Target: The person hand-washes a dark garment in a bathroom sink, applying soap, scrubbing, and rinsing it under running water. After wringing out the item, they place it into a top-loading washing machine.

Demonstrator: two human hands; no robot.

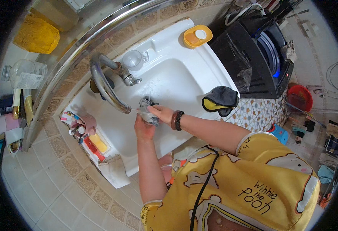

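Observation:
Over the white ceramic sink (180, 78), my left hand (144, 128) and my right hand (161, 114) both grip a bunched grey-and-white cloth (148, 115). A thin stream of water seems to run onto it from the curved metal faucet (108, 86). My right wrist bears a bracelet and a dark beaded one. Parts of the cloth are hidden under my fingers. A grey cloth mitt with yellow trim (220, 101) lies on the sink's right rim, apart from my hands.
Behind the faucet stands a clear plastic cup (132, 60). A yellow soap box (197, 36) sits on the back right corner. At left are a pink cup (88, 122), a yellow soap bar (99, 143) and a red brush (91, 147). A black washing machine (244, 57) stands to the right.

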